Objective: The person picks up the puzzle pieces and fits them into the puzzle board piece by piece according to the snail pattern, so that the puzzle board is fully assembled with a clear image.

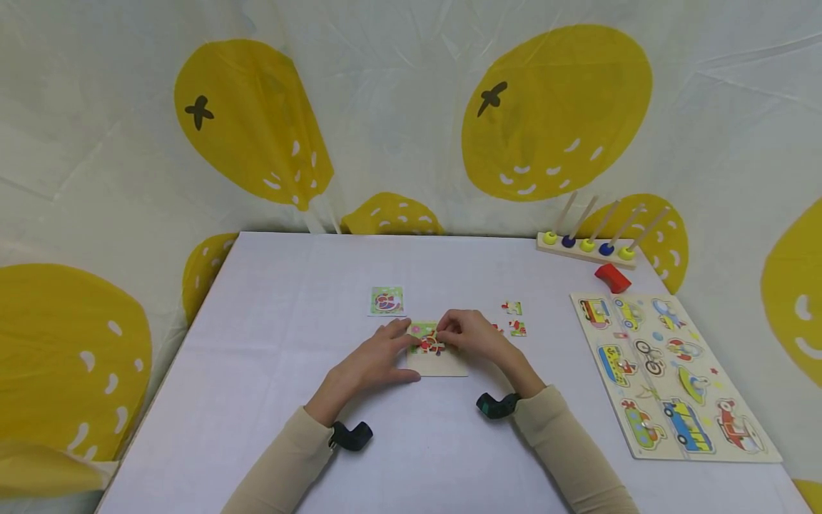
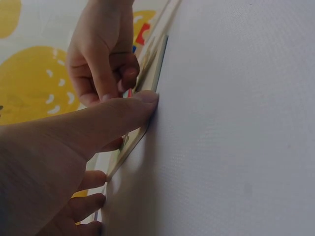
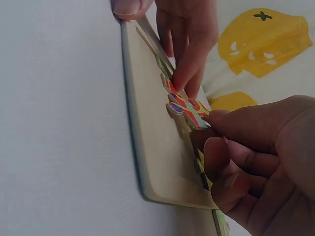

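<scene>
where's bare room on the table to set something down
Widest: the tabletop left of the picture card and left hand. Another patch: between the forearms. Crowded: around the puzzle board, right hand and loose pieces, and along the right, with bead stand, red block and vehicle board.

The head view looks forward and down from above, far enough back to take in most of the tabletop [image 1: 276,400]. Both wrist views sit close and low, rolled sideways, each facing the opposite fingers [image 2: 101,73] at its upper edge. All three share the wooden board [image 1: 443,367], near mid-frame.
</scene>
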`<state>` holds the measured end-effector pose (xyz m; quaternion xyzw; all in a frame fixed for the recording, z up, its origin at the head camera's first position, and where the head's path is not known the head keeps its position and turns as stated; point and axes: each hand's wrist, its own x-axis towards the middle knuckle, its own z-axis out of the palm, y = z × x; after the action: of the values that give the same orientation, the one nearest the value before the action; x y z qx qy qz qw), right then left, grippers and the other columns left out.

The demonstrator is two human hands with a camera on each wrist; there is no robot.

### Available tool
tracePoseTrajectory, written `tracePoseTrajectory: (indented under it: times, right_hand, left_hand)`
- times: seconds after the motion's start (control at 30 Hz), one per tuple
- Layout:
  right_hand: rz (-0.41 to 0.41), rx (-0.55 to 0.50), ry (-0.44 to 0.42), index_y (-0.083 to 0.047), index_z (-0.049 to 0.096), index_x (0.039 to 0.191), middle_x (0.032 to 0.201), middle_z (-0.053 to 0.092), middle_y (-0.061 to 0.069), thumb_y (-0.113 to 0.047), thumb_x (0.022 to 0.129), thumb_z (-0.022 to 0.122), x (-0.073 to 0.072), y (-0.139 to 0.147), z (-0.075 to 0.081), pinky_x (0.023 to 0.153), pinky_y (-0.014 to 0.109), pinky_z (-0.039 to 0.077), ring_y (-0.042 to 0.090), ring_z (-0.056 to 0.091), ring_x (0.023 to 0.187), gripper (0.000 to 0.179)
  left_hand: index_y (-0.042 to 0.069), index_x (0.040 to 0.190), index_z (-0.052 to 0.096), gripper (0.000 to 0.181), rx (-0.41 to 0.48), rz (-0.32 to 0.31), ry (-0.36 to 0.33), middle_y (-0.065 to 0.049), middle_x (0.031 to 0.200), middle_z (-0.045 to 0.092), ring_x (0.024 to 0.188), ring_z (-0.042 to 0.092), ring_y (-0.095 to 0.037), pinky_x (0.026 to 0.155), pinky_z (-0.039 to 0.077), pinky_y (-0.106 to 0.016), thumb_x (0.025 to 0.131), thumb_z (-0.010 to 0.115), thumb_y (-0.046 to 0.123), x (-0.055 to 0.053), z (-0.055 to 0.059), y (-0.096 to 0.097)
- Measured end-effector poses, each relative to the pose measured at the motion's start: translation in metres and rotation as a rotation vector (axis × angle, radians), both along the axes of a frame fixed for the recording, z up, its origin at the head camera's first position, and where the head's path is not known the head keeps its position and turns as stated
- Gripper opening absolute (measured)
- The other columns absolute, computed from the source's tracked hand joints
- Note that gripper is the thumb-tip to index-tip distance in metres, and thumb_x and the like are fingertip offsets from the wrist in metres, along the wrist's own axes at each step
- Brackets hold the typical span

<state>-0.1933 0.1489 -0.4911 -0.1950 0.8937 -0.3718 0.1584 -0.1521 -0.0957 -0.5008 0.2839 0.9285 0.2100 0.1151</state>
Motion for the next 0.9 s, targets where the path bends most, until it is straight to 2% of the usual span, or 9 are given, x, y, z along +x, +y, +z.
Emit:
tracePoseTrajectory:
  times: [0.37,0.53,0.67,0.8,0.9]
  right_hand:
    - [0.002,0.063,0.056,-0.011,0.067,0.093,0.077,0.064,-0.002,-0.019,0.092,0.072,0.0033,-0.0051,-0.0031,0.064,0.021,0.045,0.01,0.053,0.07,0.01]
    - [0.019,0.056,0.06,-0.011,0.068,0.097,0.077,0.061,-0.002,-0.02,0.089,0.076,0.0043,-0.0051,-0.0011,0.063,0.021,0.044,0.011,0.053,0.07,0.015]
    - [0.065,0.057,0.084,-0.01,0.071,0.104,0.079,0.058,-0.002,-0.021,0.086,0.079,0.004,-0.0032,-0.0004,0.064,0.022,0.042,0.012,0.051,0.073,0.023]
    - [0.105,0.063,0.108,-0.009,0.073,0.109,0.083,0.058,0.0,-0.019,0.085,0.08,0.0044,-0.0013,-0.0004,0.067,0.022,0.042,0.012,0.051,0.076,0.027]
    - [0.106,0.064,0.103,-0.009,0.073,0.109,0.084,0.06,0.0,-0.019,0.085,0.08,0.0042,-0.0013,-0.0021,0.068,0.022,0.043,0.012,0.051,0.077,0.027]
  left_hand:
    - [0.02,0.139,0.059,0.063,0.002,0.003,-0.005,-0.011,0.162,0.034,0.153,0.029,-0.028,0.124,0.026,-0.052,0.085,0.076,0.048,0.0003,0.0002,0.0002]
    - [0.021,0.138,0.059,0.062,0.009,0.007,-0.009,-0.01,0.162,0.034,0.153,0.029,-0.028,0.124,0.027,-0.051,0.085,0.077,0.048,0.0007,0.0012,0.0002]
    - [0.021,0.139,0.058,0.063,0.008,0.007,-0.011,-0.01,0.163,0.033,0.153,0.028,-0.028,0.124,0.026,-0.051,0.085,0.076,0.048,0.0007,0.0015,0.0002]
    - [0.02,0.139,0.058,0.062,0.008,0.005,-0.012,-0.01,0.163,0.033,0.153,0.028,-0.028,0.124,0.025,-0.051,0.086,0.076,0.047,0.0008,0.0013,0.0002]
    - [0.02,0.139,0.058,0.062,0.003,0.002,-0.004,-0.011,0.163,0.032,0.153,0.028,-0.028,0.124,0.025,-0.051,0.086,0.076,0.048,0.0012,0.0004,0.0004]
